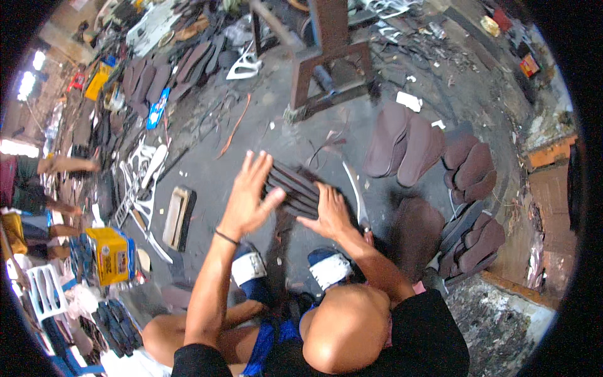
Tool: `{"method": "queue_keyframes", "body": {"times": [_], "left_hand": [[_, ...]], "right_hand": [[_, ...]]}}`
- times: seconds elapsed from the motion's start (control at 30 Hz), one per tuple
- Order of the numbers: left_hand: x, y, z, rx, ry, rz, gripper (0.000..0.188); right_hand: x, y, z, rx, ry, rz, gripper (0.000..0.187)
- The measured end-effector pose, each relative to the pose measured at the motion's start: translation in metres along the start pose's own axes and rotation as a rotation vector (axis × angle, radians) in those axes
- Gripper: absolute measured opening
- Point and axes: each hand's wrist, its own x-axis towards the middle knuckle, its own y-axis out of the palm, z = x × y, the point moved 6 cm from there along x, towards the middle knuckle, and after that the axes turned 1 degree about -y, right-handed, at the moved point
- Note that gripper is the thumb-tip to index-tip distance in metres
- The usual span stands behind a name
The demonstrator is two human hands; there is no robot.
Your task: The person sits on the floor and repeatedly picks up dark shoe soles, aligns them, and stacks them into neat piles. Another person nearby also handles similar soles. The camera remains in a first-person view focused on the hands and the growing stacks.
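Between my hands is a stack of dark brown, sole-like pieces [293,190], its layered edges facing up. My left hand [248,200] lies along the stack's left end, fingers stretched upward and thumb raised apart. At the other end, my right hand [331,217] wraps the lower right corner, with fingers along the end and thumb below the near edge. Just right of that hand, a curved-blade knife [357,191] lies on the floor, partly behind my wrist. Farther left rests a worn oblong block [179,218] with a pale top.
Brown soles [408,146] lie in piles to the right. A rusty metal stand [333,81] rises ahead. White cut-out scraps [141,179], a second knife [151,237] and a yellow box [110,256] are on the left. Another person's arm [69,164] shows at the far left.
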Motion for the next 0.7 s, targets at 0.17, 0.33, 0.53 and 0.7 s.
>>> {"method": "queue_keyframes", "body": {"times": [0.17,0.33,0.53,0.7], "left_hand": [[-0.002,-0.03,0.009,-0.133,-0.033,-0.124,0.074],[-0.013,-0.021,-0.028,-0.173,0.225,0.054,0.089],[-0.047,-0.027,0.02,-0.035,0.137,0.118,0.101],[-0.053,-0.092,0.077,0.087,-0.094,0.129,0.094]], "right_hand": [[-0.01,0.006,-0.017,-0.251,0.088,0.089,0.102],[-0.016,-0.014,0.009,0.299,-0.149,-0.179,0.105],[-0.007,-0.001,0.03,-0.071,-0.027,0.136,0.099],[-0.011,0.013,0.008,-0.267,0.129,0.281,0.092]]}}
